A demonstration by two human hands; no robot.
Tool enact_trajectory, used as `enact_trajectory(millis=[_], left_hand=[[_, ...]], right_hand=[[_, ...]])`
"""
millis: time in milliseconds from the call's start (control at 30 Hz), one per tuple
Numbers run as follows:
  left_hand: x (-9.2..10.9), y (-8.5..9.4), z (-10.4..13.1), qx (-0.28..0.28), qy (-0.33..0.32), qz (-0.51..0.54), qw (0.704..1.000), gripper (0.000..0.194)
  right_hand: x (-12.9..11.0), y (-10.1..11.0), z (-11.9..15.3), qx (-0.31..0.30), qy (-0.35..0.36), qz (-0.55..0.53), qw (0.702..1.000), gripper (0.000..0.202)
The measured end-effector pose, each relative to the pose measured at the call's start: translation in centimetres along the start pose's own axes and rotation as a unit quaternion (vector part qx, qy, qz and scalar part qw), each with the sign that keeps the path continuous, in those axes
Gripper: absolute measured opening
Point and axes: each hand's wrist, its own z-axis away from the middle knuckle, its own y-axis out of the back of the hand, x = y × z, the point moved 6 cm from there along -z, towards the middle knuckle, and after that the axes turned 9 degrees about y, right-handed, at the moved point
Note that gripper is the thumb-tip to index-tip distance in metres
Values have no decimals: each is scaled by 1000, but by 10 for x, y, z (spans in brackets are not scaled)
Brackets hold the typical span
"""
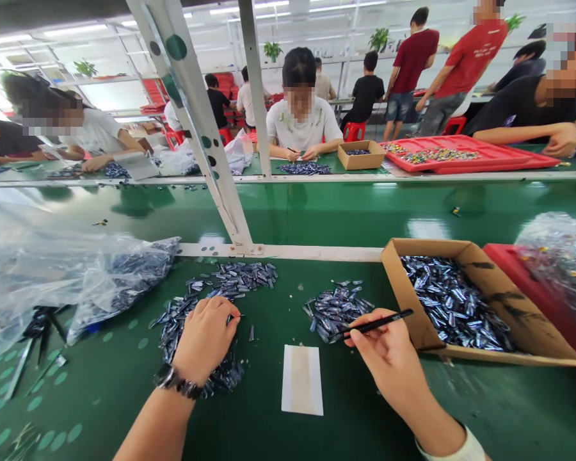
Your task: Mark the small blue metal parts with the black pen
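My left hand (206, 336), with a dark bracelet or watch at the wrist, rests over a spread pile of small, dark, shiny pieces (177, 317). Its thumb and forefinger pinch one small dark piece (230, 318), partly hidden by the fingers. Black tweezers (381, 322) lie in the grip of my right hand (388, 355). Their tips point left, at the edge of a second heap of the same pieces (333, 307). A white card (312, 381) with a beige strip down its middle lies flat between my hands. One loose piece (252, 333) sits by my left fingers.
At right stands an open cardboard box (523, 307) holding many such pieces, beside a red tray (557, 320). Clear plastic bags (91, 275) and dark tools (38, 330) lie at left. A slanted white post (196, 121) rises ahead. Several people work across the green belt (326, 211).
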Motion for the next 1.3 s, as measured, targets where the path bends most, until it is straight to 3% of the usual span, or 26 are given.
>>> enact_trajectory(millis=[100, 167, 300, 400, 533, 733, 967, 1300], left_hand=[[12, 1, 9, 0, -12, 22, 1000, 15], [31, -2, 25, -20, -45, 62, 997, 13], [78, -19, 65, -84, -101, 125, 983, 15], [97, -32, 84, -104, -109, 135, 979, 16], [97, -38, 88, -81, -116, 172, 975, 16], [88, -32, 87, -35, -107, 233, 966, 20], [90, -36, 87, -65, -100, 233, 965, 19], [89, -36, 87, -63, -99, 241, 963, 20]], right_hand=[[5, -13, 6, -75, -34, -12, 997, 34], [6, -22, 12, -124, -63, -18, 990, 27], [4, -35, 22, -194, -81, -2, 978, 16], [1, -39, 25, -232, -76, 21, 970, 14], [0, -40, 25, -250, -75, 37, 965, 13], [3, -40, 25, -253, -73, 47, 963, 12], [5, -40, 26, -258, -69, 64, 962, 11], [7, -40, 25, -261, -76, 68, 960, 11]])
